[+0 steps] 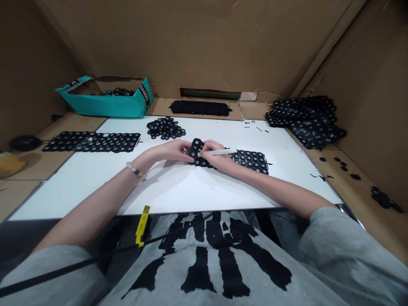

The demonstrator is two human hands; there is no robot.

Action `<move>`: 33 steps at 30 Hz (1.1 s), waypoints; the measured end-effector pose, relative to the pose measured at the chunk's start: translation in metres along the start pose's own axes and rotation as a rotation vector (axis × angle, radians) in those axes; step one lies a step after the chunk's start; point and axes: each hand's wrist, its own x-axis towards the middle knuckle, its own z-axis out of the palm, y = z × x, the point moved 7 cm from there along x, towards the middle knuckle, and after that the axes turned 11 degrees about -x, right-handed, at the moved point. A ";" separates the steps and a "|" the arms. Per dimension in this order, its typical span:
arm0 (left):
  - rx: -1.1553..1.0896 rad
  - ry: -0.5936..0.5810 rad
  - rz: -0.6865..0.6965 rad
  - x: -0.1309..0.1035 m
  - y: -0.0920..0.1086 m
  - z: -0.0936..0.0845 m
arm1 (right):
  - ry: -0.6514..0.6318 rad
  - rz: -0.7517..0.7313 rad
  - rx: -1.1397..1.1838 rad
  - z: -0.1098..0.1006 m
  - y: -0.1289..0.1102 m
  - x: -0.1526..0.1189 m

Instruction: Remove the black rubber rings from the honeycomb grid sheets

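A black sheet with rows of round cells lies on the white tabletop in front of me, its left end lifted or folded up. My left hand grips that left end between thumb and fingers. In my right hand is a slim white pen-like tool, its back end pointing right. The tool's tip is at the sheet's left part, beside my left fingers; the exact contact is too small to make out. Behind my hands sits a pile of small black rings with pale centres.
Another dotted black sheet lies at the left. A teal box with black pieces stands behind it. A stack of black strips is at the back, and crumpled dotted sheets lie at the right. Cardboard walls enclose the table.
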 end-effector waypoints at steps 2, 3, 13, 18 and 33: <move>-0.018 -0.024 0.027 0.000 0.001 0.002 | -0.015 0.070 0.051 0.000 0.004 -0.001; -0.044 -0.038 0.030 0.000 0.001 0.003 | -0.026 0.101 0.069 0.000 0.005 -0.002; -0.160 -0.025 -0.085 -0.003 -0.005 0.006 | -0.076 0.159 0.039 0.003 0.003 -0.005; -0.179 0.043 -0.127 0.001 -0.018 0.003 | -0.076 0.201 0.052 0.005 0.009 -0.004; 0.083 0.043 -0.239 -0.005 -0.012 -0.002 | -0.074 0.155 0.014 0.007 0.008 -0.004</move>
